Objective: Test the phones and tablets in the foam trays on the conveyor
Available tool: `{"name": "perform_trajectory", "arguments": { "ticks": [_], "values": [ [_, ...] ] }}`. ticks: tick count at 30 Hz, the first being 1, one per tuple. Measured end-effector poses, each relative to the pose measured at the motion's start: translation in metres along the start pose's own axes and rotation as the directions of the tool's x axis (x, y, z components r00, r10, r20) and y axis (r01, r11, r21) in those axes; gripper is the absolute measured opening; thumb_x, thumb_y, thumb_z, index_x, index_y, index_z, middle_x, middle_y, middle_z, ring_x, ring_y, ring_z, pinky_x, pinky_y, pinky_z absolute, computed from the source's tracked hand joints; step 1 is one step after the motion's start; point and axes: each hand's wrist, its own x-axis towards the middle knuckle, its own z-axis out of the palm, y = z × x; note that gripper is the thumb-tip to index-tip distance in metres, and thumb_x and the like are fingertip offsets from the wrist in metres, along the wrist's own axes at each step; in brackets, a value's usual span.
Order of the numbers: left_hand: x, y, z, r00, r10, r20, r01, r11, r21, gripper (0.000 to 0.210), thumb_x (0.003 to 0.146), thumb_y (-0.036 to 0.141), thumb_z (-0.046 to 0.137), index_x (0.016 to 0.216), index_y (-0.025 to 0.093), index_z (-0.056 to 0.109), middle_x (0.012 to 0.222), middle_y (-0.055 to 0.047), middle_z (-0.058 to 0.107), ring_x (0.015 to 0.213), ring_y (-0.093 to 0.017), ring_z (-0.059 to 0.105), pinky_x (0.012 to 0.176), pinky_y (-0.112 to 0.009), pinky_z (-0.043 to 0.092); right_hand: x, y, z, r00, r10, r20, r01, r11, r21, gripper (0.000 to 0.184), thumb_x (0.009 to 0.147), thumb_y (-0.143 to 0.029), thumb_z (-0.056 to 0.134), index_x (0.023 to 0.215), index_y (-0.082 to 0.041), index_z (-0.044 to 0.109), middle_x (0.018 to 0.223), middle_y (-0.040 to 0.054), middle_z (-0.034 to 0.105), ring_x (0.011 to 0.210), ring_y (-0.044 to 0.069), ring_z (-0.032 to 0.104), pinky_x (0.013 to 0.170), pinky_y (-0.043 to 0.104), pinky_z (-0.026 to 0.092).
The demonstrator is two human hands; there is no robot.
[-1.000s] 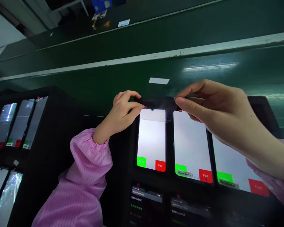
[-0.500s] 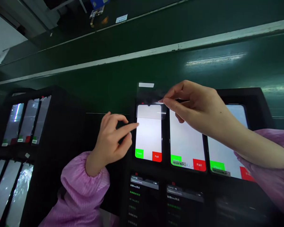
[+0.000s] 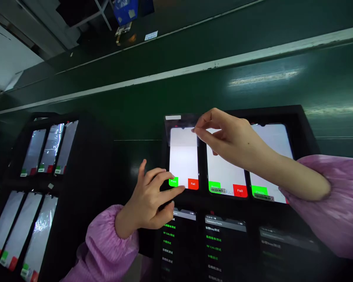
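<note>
A smartphone [image 3: 184,160] with a white lit screen and green Pass and red Fail blocks lies in a black tray [image 3: 202,200]. Over its upper part is a see-through film [image 3: 181,138] bearing a white strip at its top left. My right hand [image 3: 223,131] pinches the film's right side between thumb and forefinger. Lower down, my left hand [image 3: 153,196] has its fingers apart, the fingertips over the bottom of the same screen near the Pass block. Whether they touch the glass I cannot tell.
Two more white-screened phones, one of them a phone [image 3: 270,156] partly behind my right arm, sit alongside. A lower row includes a phone [image 3: 223,244] showing a test list. Another black tray [image 3: 67,172] with several phones is at left. A pale strip [image 3: 153,76] crosses the green bench.
My left hand has moved down from the screen's left edge to its bottom, and its fingers have spread. The film sits lower over the screen's top, still pinched by my right hand. The view shifted.
</note>
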Motion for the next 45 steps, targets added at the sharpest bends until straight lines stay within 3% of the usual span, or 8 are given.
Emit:
{"name": "perform_trajectory", "arguments": {
  "ticks": [5, 8, 16, 20, 24, 27, 35, 45],
  "values": [
    [-0.016, -0.018, -0.009, 0.931, -0.188, -0.312, 0.135, 0.974, -0.183, 0.037, 0.094, 0.010, 0.053, 0.119, 0.026, 0.075, 0.116, -0.004, 0.061, 0.116, -0.020, 0.059, 0.127, -0.048, 0.035, -0.009, -0.001, -0.001, 0.999, 0.039, 0.032, -0.039, 0.999, 0.007, 0.023, 0.097, -0.045, 0.065, 0.094, -0.024, 0.058, 0.098, 0.0059, 0.073, 0.067, 0.017, 0.061, 0.055, 0.031, 0.045],
    [-0.024, -0.027, -0.009, 0.876, -0.289, -0.387, 0.185, 0.941, -0.283, 0.033, 0.093, 0.009, 0.059, 0.118, 0.024, 0.074, 0.112, -0.002, 0.063, 0.112, -0.018, 0.062, 0.122, -0.041, 0.044, -0.011, 0.000, 0.000, 0.996, 0.068, 0.062, -0.069, 0.998, 0.013, 0.023, 0.097, -0.045, 0.064, 0.095, -0.024, 0.057, 0.097, 0.0068, 0.073, 0.069, 0.018, 0.064, 0.055, 0.030, 0.045],
    [-0.027, -0.021, 0.005, 0.892, -0.339, -0.298, 0.258, 0.925, -0.280, 0.030, 0.095, 0.010, 0.056, 0.117, 0.024, 0.070, 0.112, -0.003, 0.068, 0.111, -0.020, 0.066, 0.112, -0.043, 0.054, -0.023, 0.000, 0.005, 0.972, 0.100, 0.215, -0.089, 0.994, -0.061, 0.020, 0.104, -0.043, 0.056, 0.112, -0.024, 0.060, 0.067, -0.0031, 0.068, 0.040, 0.013, 0.051, 0.043, 0.029, 0.036],
    [-0.032, -0.013, 0.003, 0.925, -0.307, -0.222, 0.239, 0.928, -0.287, 0.034, 0.097, 0.009, 0.053, 0.125, 0.023, 0.066, 0.115, -0.003, 0.069, 0.115, -0.019, 0.066, 0.118, -0.041, 0.049, -0.064, -0.005, -0.002, 0.914, -0.090, 0.397, 0.196, 0.952, -0.235, 0.033, 0.112, -0.042, 0.048, 0.137, -0.025, 0.062, 0.057, -0.0060, 0.064, 0.044, 0.018, 0.060, 0.040, 0.031, 0.038],
    [-0.038, -0.002, 0.001, 0.968, -0.217, -0.130, 0.181, 0.953, -0.242, 0.041, 0.098, 0.006, 0.051, 0.134, 0.023, 0.063, 0.123, -0.004, 0.067, 0.123, -0.018, 0.064, 0.130, -0.043, 0.036, -0.103, -0.007, -0.012, 0.880, -0.363, 0.308, 0.475, 0.706, -0.525, 0.029, 0.112, -0.031, 0.047, 0.130, -0.020, 0.068, 0.106, 0.0073, 0.080, 0.080, 0.025, 0.076, 0.061, 0.037, 0.056],
    [-0.035, 0.003, 0.004, 0.984, -0.151, -0.098, 0.138, 0.982, -0.130, 0.048, 0.100, 0.006, 0.048, 0.143, 0.024, 0.058, 0.135, -0.008, 0.062, 0.132, -0.021, 0.059, 0.133, -0.048, 0.026, -0.123, -0.005, -0.019, 0.879, -0.352, 0.321, 0.467, 0.504, -0.726, 0.035, 0.113, -0.035, 0.042, 0.115, -0.021, 0.074, 0.147, 0.0127, 0.066, 0.115, 0.038, 0.071, 0.080, 0.052, 0.057],
    [-0.029, 0.004, 0.011, 0.982, -0.181, -0.052, 0.187, 0.970, 0.157, 0.049, 0.106, 0.024, 0.048, 0.155, 0.031, 0.049, 0.164, -0.013, 0.040, 0.148, -0.036, 0.043, 0.126, -0.071, 0.021, -0.175, 0.012, -0.053, 0.954, -0.287, 0.092, 0.207, 0.405, -0.891, 0.027, 0.111, -0.033, 0.049, 0.117, -0.022, 0.073, 0.147, 0.0174, 0.063, 0.120, 0.042, 0.063, 0.085, 0.056, 0.046],
    [0.010, -0.017, 0.003, 0.948, -0.311, -0.064, 0.317, 0.940, 0.127, 0.042, 0.109, 0.033, 0.045, 0.150, 0.028, 0.051, 0.156, -0.012, 0.055, 0.139, -0.033, 0.056, 0.122, -0.072, 0.032, -0.115, 0.020, -0.029, 0.938, -0.327, 0.115, 0.264, 0.459, -0.848, 0.037, 0.112, -0.045, 0.048, 0.130, -0.023, 0.072, 0.151, 0.0147, 0.061, 0.125, 0.037, 0.061, 0.092, 0.053, 0.049]
  ]
}}
